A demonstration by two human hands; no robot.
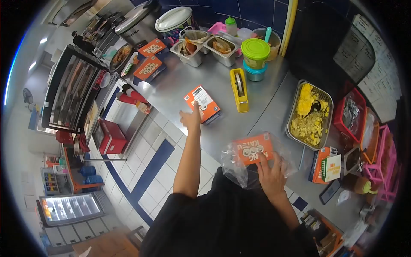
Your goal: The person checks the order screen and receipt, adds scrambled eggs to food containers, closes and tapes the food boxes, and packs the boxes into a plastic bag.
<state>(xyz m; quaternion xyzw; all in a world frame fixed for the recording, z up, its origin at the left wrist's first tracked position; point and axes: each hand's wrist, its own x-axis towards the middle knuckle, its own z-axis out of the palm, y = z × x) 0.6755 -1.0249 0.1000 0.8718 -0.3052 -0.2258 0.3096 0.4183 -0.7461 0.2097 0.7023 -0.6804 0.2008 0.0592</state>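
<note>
An orange food box (201,103) with a white printed label lies on the steel counter. My left hand (191,118) is at its near left edge, fingers apart, one overlapping the box; whether it touches is unclear. Closer to my body, a second orange box (252,147) sits inside a clear plastic bag (231,160). My right hand (272,173) grips this bagged box from the right, its fingertips over the printed top. A yellow tape dispenser (239,90) stands between the labelled box and the containers behind.
Two more orange boxes (149,68) sit at the back left. Steel containers (221,49) and a green-lidded tub (255,49) line the back. At right are a tray of egg and rice (310,113), a red basket (351,113), another orange box (319,165) and a phone (329,191).
</note>
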